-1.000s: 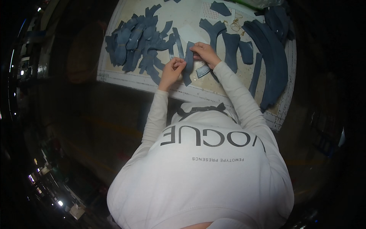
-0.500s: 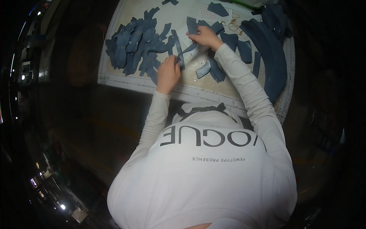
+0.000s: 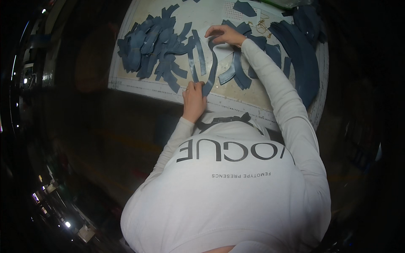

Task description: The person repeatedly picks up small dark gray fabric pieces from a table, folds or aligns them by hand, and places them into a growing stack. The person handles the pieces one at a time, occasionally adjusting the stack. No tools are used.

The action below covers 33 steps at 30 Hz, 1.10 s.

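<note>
A long curved strip of blue fabric (image 3: 212, 67) lies stretched across the pale cutting mat (image 3: 236, 99). My left hand (image 3: 194, 93) pinches its near end at the mat's front edge. My right hand (image 3: 224, 34) holds its far end, arm reaching out over the mat. A pale, lighter piece (image 3: 222, 52) lies just below my right hand. Short blue strips (image 3: 237, 72) lie beside the long one.
A heap of cut blue fabric pieces (image 3: 147, 46) covers the mat's left part. Larger curved blue pieces (image 3: 301, 59) are stacked along the right side. A small tangle of yellowish cord (image 3: 261, 27) lies at the back. My white sweatshirt fills the lower picture; surroundings are dark.
My hands, close together a second ago, have moved apart: the right hand went farther up the mat, the left came back to the front edge, drawing the strip out long.
</note>
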Each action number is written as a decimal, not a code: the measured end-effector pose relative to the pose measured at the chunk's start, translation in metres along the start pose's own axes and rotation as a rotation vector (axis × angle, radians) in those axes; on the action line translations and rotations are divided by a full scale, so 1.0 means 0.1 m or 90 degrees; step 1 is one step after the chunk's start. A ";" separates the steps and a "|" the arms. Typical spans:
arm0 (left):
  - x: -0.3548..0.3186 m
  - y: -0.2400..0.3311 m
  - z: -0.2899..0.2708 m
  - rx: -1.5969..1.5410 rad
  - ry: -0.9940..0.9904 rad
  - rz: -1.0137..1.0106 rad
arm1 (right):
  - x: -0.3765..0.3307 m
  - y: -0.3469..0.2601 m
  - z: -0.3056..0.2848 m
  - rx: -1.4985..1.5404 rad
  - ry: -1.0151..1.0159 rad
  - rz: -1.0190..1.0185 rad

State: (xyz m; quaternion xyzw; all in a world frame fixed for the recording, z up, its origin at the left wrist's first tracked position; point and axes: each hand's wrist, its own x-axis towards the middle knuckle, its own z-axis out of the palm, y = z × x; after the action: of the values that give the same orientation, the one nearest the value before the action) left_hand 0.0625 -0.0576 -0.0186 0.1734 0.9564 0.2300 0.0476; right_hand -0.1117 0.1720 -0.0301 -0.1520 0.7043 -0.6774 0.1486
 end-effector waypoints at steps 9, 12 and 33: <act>0.08 -0.09 0.13 -0.011 0.115 0.022 | -0.09 -0.01 0.25 -0.520 0.296 0.101; 0.12 -0.10 0.21 -0.039 0.099 0.012 | -0.14 0.10 0.68 -0.622 0.352 0.057; 0.14 -0.16 0.23 -0.153 0.086 -0.042 | -0.27 0.17 1.02 -0.498 0.315 0.009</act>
State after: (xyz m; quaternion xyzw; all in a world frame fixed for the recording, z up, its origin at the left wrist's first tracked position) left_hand 0.0483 -0.0565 -0.0466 0.1189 0.9282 0.3524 0.0115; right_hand -0.0451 0.0914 -0.0508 -0.0256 0.9222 -0.3756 -0.0881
